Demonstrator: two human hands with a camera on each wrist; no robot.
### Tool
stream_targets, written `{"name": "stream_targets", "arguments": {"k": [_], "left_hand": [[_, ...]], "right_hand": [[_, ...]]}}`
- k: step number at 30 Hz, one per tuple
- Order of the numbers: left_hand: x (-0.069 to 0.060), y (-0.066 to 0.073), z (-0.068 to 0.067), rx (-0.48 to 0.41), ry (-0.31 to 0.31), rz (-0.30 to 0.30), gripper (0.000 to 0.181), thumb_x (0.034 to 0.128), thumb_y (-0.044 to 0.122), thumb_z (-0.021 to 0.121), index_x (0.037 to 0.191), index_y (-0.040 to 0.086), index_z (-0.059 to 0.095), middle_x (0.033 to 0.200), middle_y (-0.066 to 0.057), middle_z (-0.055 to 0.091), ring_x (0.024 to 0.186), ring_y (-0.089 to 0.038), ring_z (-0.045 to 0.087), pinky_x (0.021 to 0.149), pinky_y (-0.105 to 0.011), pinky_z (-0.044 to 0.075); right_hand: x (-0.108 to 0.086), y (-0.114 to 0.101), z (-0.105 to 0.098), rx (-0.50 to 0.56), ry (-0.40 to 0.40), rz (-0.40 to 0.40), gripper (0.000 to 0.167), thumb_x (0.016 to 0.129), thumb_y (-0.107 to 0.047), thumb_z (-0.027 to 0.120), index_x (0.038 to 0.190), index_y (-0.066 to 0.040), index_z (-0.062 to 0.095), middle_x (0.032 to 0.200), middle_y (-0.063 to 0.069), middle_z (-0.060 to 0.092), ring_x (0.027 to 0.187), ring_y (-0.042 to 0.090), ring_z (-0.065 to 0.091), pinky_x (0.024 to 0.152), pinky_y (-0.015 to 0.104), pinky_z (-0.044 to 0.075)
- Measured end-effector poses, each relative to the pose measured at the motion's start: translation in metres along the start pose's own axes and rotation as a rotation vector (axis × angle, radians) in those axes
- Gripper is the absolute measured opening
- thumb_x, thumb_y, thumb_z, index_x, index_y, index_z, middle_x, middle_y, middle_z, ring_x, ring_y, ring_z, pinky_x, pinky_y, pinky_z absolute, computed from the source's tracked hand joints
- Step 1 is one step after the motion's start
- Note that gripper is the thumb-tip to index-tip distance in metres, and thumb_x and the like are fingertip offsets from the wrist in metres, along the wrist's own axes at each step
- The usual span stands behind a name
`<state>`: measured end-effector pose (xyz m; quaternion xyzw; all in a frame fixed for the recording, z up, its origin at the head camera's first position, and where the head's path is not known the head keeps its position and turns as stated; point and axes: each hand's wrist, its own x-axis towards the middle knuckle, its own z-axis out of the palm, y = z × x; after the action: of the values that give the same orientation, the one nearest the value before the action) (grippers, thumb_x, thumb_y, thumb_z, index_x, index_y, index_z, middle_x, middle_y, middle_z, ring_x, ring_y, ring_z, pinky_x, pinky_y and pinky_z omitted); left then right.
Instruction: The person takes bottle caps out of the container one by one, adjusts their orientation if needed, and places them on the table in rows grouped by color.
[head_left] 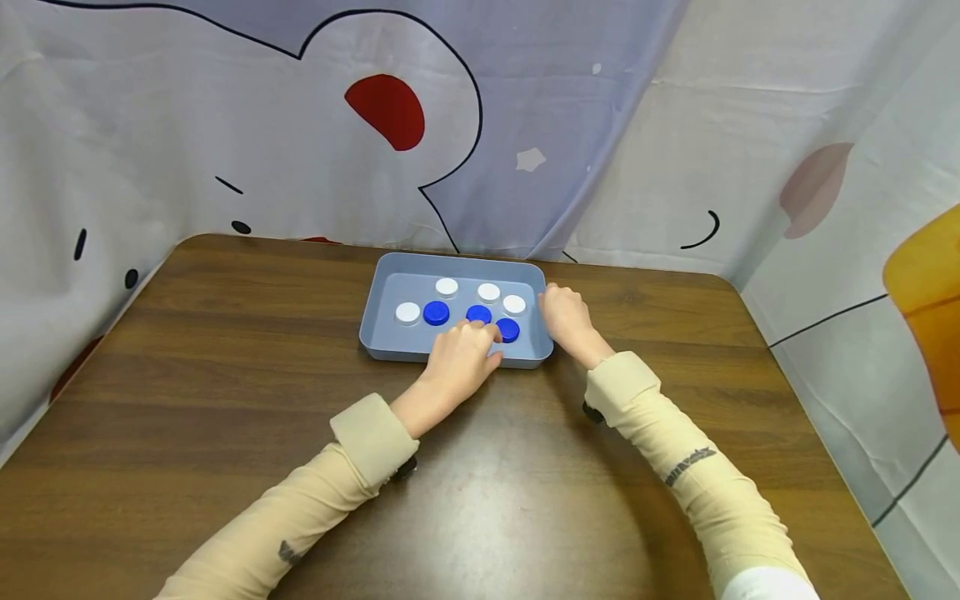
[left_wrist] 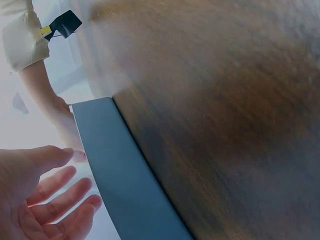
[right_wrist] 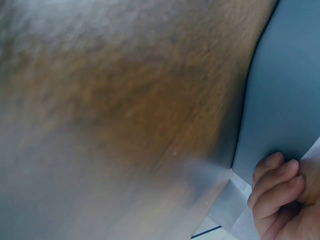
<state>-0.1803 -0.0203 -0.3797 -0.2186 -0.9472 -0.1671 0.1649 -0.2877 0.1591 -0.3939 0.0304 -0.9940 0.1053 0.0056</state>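
Nearest us, above the brown tabletop (head_left: 487,500), cream sleeves (head_left: 697,475) come in from 7 and 5 o'clock; the left hand (head_left: 461,357) reaches over the 5 o'clock side of the blue-grey tray (head_left: 401,355) with relaxed fingers, gripping nothing, while the right hand (head_left: 566,317) curls at the 3 o'clock wall, though we cannot tell whether it pinches the rim. Inside the tray we count three blue discs (head_left: 437,313), one at 8 o'clock and two towards 4, and four white discs (head_left: 407,313) at 9, 11, 2 and 3. Beyond, at 12 o'clock, we see a printed curtain (head_left: 247,108).
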Motion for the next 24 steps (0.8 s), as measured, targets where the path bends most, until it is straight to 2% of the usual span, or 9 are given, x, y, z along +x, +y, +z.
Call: {"name": "stream_targets", "arguments": {"k": [5,10,18,24], "left_hand": [[0.0,-0.003,-0.002,0.001,0.027,0.009,0.018,0.082,0.022,0.074,0.094,0.009,0.071,0.088,-0.009,0.072,0.079,-0.028,0.067,0.062,-0.042,0.055],[0.0,-0.008,-0.005,-0.015,0.053,-0.008,0.018,0.0809,0.021,0.075,0.094,0.009,0.071,0.087,-0.009,0.073,0.08,-0.03,0.068,0.061,-0.043,0.055],[0.002,-0.013,-0.012,-0.036,0.053,-0.032,0.02,0.081,0.021,0.075,0.095,0.008,0.07,0.09,-0.01,0.072,0.084,-0.031,0.068,0.064,-0.043,0.055],[0.002,-0.017,-0.015,-0.018,0.068,-0.052,0.019,0.0805,0.023,0.075,0.093,0.01,0.071,0.09,-0.009,0.072,0.086,-0.03,0.067,0.064,-0.043,0.055]], "right_hand": [[0.0,0.003,-0.001,-0.002,0.004,-0.004,0.032,0.1,-0.021,0.043,0.105,0.007,0.058,0.105,0.03,0.066,0.099,0.046,0.064,0.081,0.053,0.053],[0.0,0.006,-0.001,-0.002,0.014,-0.005,0.032,0.1,-0.021,0.044,0.104,0.007,0.058,0.104,0.031,0.066,0.097,0.046,0.064,0.079,0.054,0.053],[-0.001,0.014,-0.002,-0.001,0.031,0.006,0.032,0.099,-0.022,0.045,0.102,0.007,0.059,0.102,0.031,0.066,0.095,0.047,0.065,0.077,0.055,0.053],[-0.001,0.017,-0.003,-0.008,0.019,0.009,0.032,0.1,-0.023,0.044,0.105,0.006,0.058,0.104,0.031,0.066,0.097,0.047,0.064,0.078,0.055,0.053]]}}
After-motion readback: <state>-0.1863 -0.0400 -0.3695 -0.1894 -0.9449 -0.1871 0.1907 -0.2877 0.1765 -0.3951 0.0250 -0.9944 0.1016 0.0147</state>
